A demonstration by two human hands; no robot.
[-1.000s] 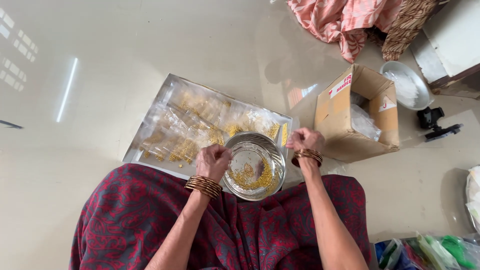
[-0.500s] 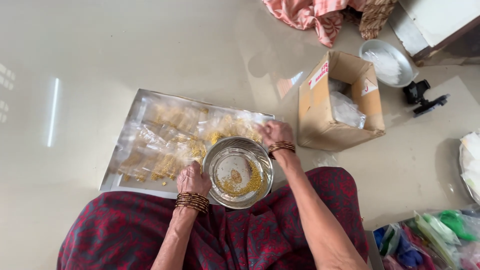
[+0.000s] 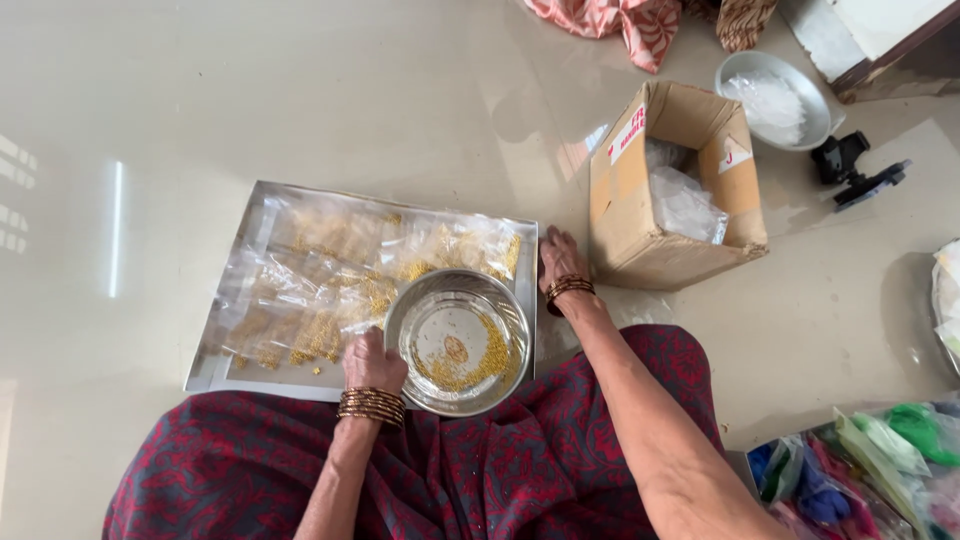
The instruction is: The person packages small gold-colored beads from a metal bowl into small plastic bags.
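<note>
A round shiny steel bowl (image 3: 459,342) of small golden beads sits on the flat metal tray's (image 3: 240,375) near right corner. Left hand (image 3: 373,362) grips its left rim, fingers curled; right hand (image 3: 558,262) rests flat-fingered beside the brown cardboard box (image 3: 640,215).

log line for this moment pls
left hand: on bowl rim | right hand: at tray edge | bowl: on tray, gold beads inside | box: right, open

The steel bowl (image 3: 459,341) hides the left hand's (image 3: 372,362) fingertips and part of the tray (image 3: 262,205).

Cardboard box (image 3: 672,190) (w/ plastic), metal dish (image 3: 775,98).
</note>
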